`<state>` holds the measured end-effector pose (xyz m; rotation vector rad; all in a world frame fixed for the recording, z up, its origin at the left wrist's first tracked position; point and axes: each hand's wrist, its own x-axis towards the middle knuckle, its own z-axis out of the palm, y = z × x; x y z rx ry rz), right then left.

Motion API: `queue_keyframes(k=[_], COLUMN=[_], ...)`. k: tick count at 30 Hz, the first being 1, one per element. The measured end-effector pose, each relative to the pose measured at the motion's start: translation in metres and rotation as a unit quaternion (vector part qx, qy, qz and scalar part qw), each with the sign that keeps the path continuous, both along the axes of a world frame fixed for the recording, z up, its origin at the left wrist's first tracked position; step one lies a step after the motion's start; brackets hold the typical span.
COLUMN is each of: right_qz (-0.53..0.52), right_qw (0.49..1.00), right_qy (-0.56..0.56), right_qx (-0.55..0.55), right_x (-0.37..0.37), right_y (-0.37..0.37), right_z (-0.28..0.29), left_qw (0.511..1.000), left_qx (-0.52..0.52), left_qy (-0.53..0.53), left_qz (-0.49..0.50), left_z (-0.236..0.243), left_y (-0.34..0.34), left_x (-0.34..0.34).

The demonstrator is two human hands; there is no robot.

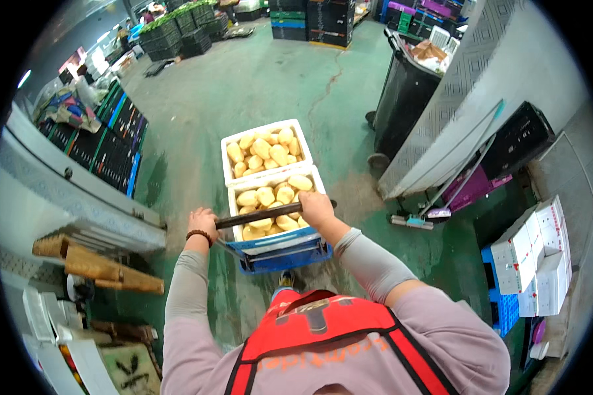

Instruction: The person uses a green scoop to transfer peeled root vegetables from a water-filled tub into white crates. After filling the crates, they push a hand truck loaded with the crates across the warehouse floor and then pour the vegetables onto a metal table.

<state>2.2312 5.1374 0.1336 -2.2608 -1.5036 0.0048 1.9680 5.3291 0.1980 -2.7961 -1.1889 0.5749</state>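
Observation:
My left hand [203,222], with a beaded bracelet at the wrist, is closed round the left end of a dark push handle [260,215]. Near the handle's right end, my right hand [317,209] grips the same bar. Just beyond and below it, a blue trolley [286,262] carries two white foam boxes, one behind the other. Pale yellow potatoes [263,150], apparently peeled, fill the far box [226,161]. More of them lie in the near box [319,181], partly hidden by the bar and my right hand.
A doorway opens ahead onto wet green floor [257,79]. On its right stand a black wheeled bin [402,99] and a squeegee [412,222]; stacked black crates [115,141] flank the left. White foam boxes [530,257] rest on a blue pallet at right, and wooden boards [102,266] jut out at left.

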Motion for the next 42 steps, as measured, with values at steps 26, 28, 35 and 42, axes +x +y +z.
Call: queue_keyframes(k=[26,28,35,42], right_qz=[-0.265,-0.317,-0.329,-0.245], right_qw=[0.73,0.784,0.847,0.883], right_qy=[0.372,0.335,0.348,0.363], right_qx=[-0.508,-0.416,-0.231,-0.169], right_x=[0.25,0.304,0.5,0.645], right_y=[-0.187,-0.123,0.182,0.408], right_z=[-0.221,-0.202,-0.133,-0.118], left_qw=[0.977,0.975,0.953,0.878], left_qx=[-0.065,-0.051,-0.063,-0.201], left_qy=[-0.123,-0.124,-0.244,-0.434], left_qz=[0.164,0.179,0.168,0.021], left_z=[-0.017,-0.015,-0.026,-0.064], left_y=[0.441,0.46,0.523,0.55], left_x=[0.38,0.422,0.613,0.837])
